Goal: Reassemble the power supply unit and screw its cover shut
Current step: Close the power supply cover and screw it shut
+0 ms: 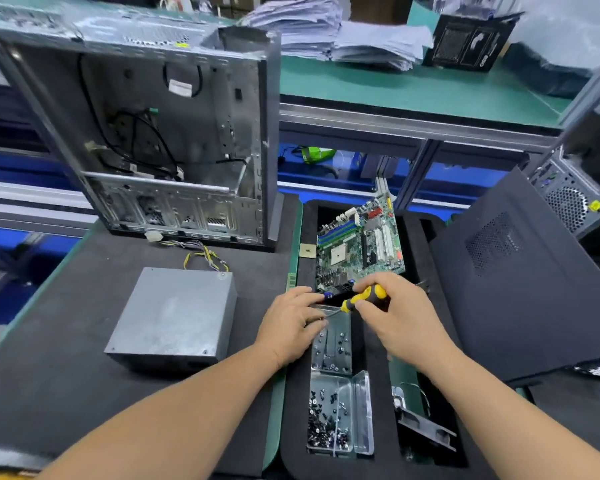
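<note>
Centrally — yellow-black screwdriver (361, 299) in right hand (395, 317)

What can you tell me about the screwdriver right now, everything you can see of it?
The screwdriver has a yellow and black handle, plastic or rubber by the look, and a thin metal shaft. It lies slanted, handle up to the right, tip down to the left. The right hand grips the handle; the left hand has its fingertips at the tip, seemingly pinching something small there, too small to make out. It is held above the clear screw tray, right of the grey power supply unit, touching neither.
</note>
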